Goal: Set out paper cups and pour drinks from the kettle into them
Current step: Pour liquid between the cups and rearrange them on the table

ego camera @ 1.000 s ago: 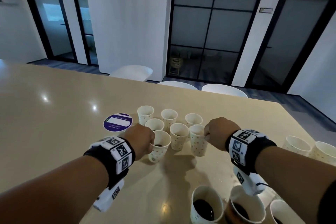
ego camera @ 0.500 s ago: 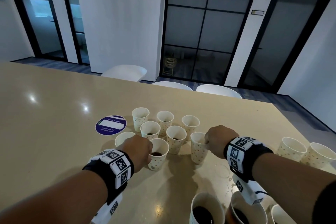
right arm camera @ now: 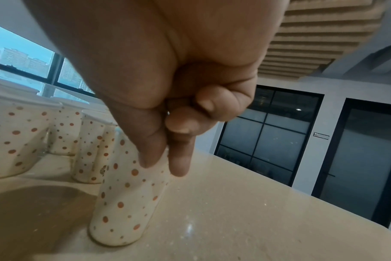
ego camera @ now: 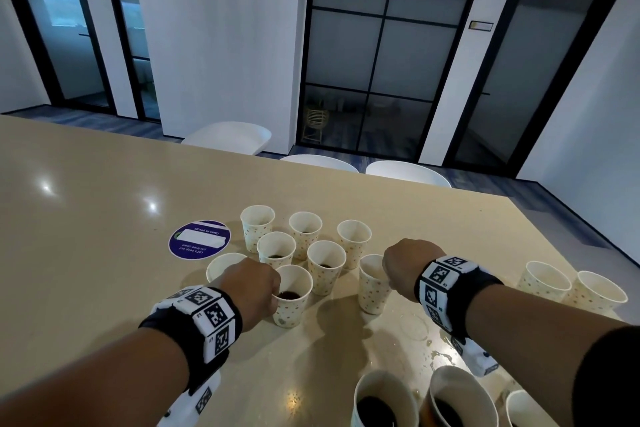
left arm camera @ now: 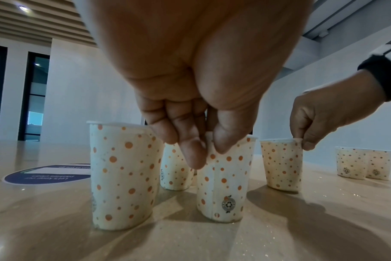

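Note:
Several polka-dot paper cups stand in a cluster on the beige table (ego camera: 86,218). My left hand (ego camera: 254,288) pinches the rim of a front cup (ego camera: 291,302) that holds a little dark drink; the left wrist view shows thumb and fingers (left arm camera: 194,151) on that cup (left arm camera: 223,185). My right hand (ego camera: 403,265) pinches the rim of another cup (ego camera: 372,288) to the right, its thumb and forefinger (right arm camera: 179,159) on the cup's (right arm camera: 125,203) edge. Both cups stand on the table. No kettle is in view.
A round purple sticker (ego camera: 200,238) lies left of the cluster. Fuller cups of dark drink (ego camera: 381,402) stand at the near edge, two more cups (ego camera: 575,286) at the far right. Spilled drops wet the table (ego camera: 436,354) near my right wrist. White chairs (ego camera: 230,137) line the far side.
Both hands have stayed on the rims of their cups, which have slid slightly toward me. The head view has tilted up a little.

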`<state>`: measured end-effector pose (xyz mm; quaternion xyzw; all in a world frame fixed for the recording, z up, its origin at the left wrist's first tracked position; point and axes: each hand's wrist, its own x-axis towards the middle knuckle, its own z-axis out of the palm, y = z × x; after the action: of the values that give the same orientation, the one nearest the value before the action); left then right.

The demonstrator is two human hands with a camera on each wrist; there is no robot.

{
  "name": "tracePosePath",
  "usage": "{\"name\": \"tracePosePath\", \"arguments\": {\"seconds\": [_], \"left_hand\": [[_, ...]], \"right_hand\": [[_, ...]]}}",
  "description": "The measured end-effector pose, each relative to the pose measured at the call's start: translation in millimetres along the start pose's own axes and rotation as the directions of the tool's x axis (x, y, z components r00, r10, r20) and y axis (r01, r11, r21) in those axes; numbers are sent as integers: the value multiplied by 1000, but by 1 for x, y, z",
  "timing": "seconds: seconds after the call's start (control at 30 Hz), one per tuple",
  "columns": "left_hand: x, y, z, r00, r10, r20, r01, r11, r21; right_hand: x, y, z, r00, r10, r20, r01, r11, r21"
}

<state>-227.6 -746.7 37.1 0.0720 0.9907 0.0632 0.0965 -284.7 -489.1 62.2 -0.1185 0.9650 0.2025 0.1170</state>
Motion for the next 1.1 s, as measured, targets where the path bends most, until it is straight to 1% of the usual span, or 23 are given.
{"name": "tracePosePath", "arguments": {"seconds": [0.3, 0.47, 0.63, 0.77, 0.97, 1.1], "left_hand": [[-1, 4, -3, 1000, 2, 9, -3, 999, 39], [-1, 4, -4, 1000, 2, 3, -2, 1000, 10], [0, 2, 0, 1000, 0, -7, 0, 1000, 6], [3, 0, 4, 1000, 0, -3, 0, 999, -33], [2, -3, 6, 1000, 24, -4, -24, 999, -28], [-3, -2, -1, 999, 34, -16, -34, 999, 15]], "right_hand": [[2, -3, -4, 1000, 5, 15, -5, 999, -53], [1, -1, -1, 999, 35, -8, -35, 999, -10], [0, -1, 1, 999, 23, 33, -22, 999, -24], [-2, 3, 4, 999, 30, 32, -30, 1000, 1], [-6, 8, 7, 999, 29, 16, -30, 997, 71], [-13, 17, -6, 1000, 29, 2, -29, 996, 88]]}}
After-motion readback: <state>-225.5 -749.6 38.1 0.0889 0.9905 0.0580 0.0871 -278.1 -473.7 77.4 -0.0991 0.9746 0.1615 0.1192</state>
